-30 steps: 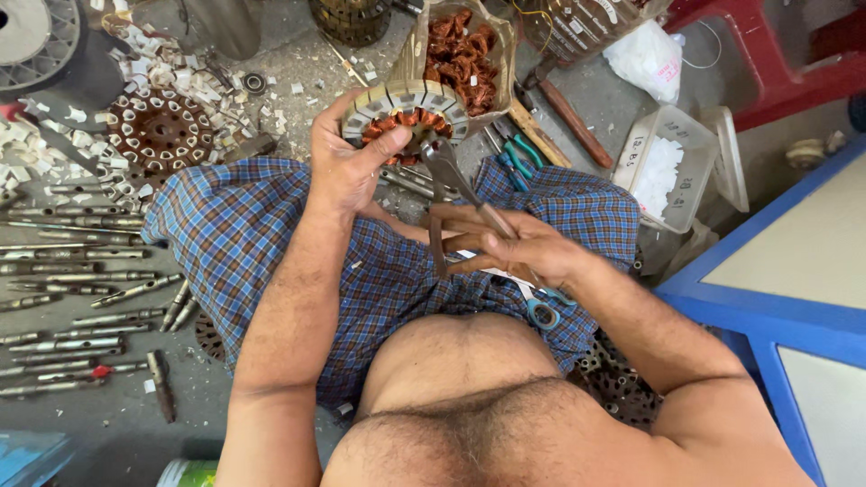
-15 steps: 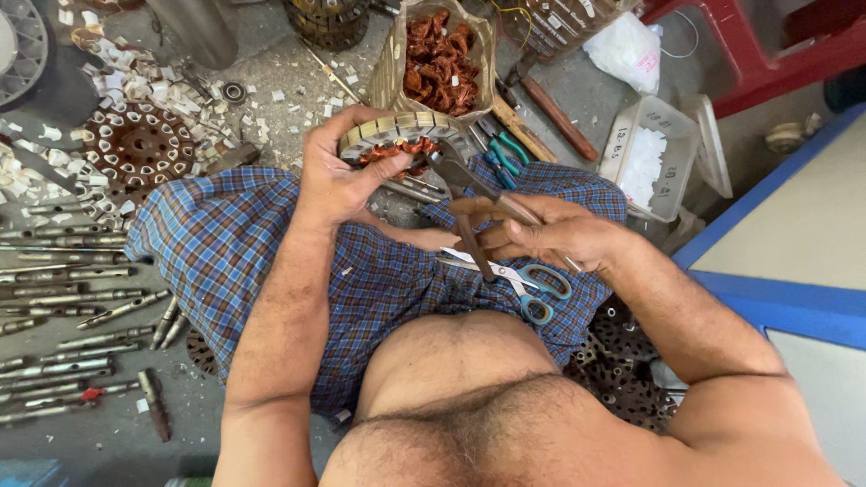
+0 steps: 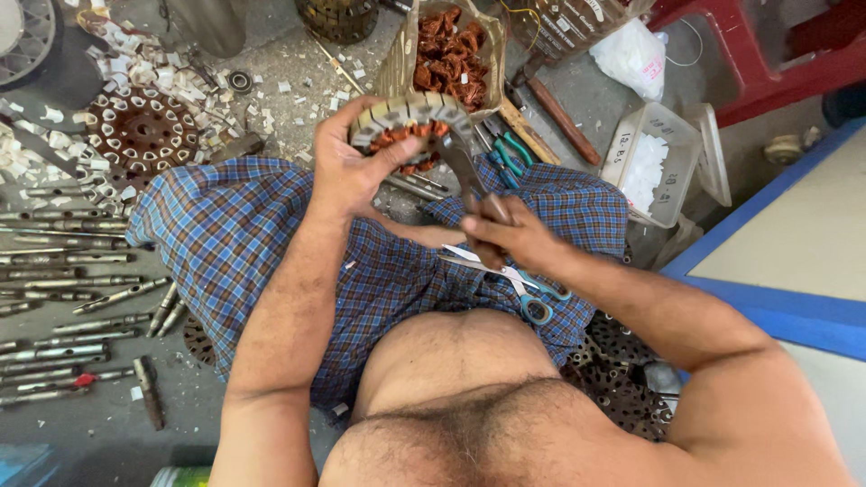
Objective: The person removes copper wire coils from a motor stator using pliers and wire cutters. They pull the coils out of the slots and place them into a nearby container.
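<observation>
Gripping ridged stator (image 3: 408, 122), steel pliers (image 3: 469, 180).

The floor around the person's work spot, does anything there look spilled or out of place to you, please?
Yes. White paper-like scraps lie scattered loosely over the floor at upper left, around a rusty slotted disc. Scissors rest loose on the checked cloth over the lap, under the right hand.

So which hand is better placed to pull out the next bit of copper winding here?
Probably the right hand: it grips the pliers, whose tip is at the copper in the stator. The left hand is fully occupied holding the stator.
</observation>
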